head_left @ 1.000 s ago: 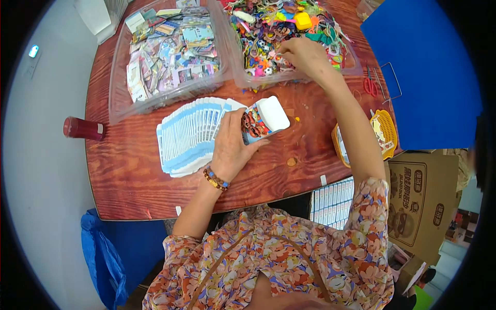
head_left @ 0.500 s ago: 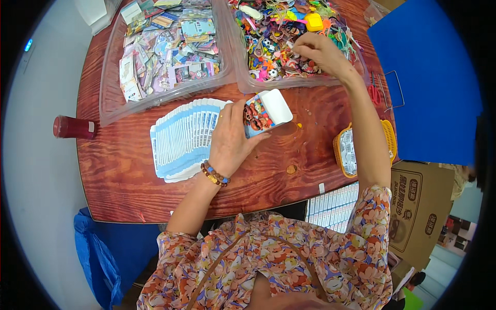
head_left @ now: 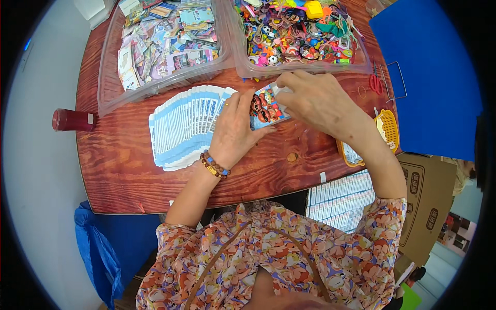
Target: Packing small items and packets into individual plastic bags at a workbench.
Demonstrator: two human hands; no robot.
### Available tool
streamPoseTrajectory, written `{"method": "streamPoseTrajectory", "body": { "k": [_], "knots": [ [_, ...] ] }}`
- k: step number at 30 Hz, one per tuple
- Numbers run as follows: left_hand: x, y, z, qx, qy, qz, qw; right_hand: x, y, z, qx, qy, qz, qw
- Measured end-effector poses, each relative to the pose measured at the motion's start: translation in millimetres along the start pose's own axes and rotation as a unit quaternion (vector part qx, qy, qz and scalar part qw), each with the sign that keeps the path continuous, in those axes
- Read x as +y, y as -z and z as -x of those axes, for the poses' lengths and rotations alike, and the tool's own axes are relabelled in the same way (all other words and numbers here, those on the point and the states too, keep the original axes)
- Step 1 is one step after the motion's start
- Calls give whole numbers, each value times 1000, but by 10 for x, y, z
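Note:
Gripped in my left hand (head_left: 232,126) is a small box (head_left: 266,109) with a colourful cartoon print, tilted, its upper end pointing right. Closed fingers of my right hand (head_left: 323,101) are at that end, covering most of the white flap; what they hold, if anything, is hidden. Left of the box lies a fanned row of flat white and light-blue printed pieces (head_left: 181,129), partly beneath my left hand. Beyond my hands stands a clear plastic bin (head_left: 310,68) of mixed small toys and bands. A second clear bin (head_left: 155,90) holds many small printed packets and cards.
A dark red lidded jar (head_left: 74,120) stands at the table's left edge. To the right are red-handled scissors (head_left: 376,83) and a yellow basket (head_left: 391,129) with white packets. A tray of small boxes (head_left: 341,201) and a brown carton (head_left: 426,206) sit below the table edge.
My right hand has come back from the toy bin to the box's upper end, covering the white flap. My left hand keeps its hold on the box.

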State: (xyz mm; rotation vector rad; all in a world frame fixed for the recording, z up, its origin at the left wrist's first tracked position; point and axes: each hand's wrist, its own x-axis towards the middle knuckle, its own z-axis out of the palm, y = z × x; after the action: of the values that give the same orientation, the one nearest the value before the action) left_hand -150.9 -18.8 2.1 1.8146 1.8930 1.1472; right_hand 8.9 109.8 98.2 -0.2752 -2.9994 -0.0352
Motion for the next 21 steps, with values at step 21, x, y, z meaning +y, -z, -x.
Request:
{"method": "streamPoseTrajectory", "body": {
  "k": [21],
  "knots": [
    [-55, -56, 19, -16, 34, 17, 999, 1050, -359, -477, 25, -215, -51, 975]
  ]
}}
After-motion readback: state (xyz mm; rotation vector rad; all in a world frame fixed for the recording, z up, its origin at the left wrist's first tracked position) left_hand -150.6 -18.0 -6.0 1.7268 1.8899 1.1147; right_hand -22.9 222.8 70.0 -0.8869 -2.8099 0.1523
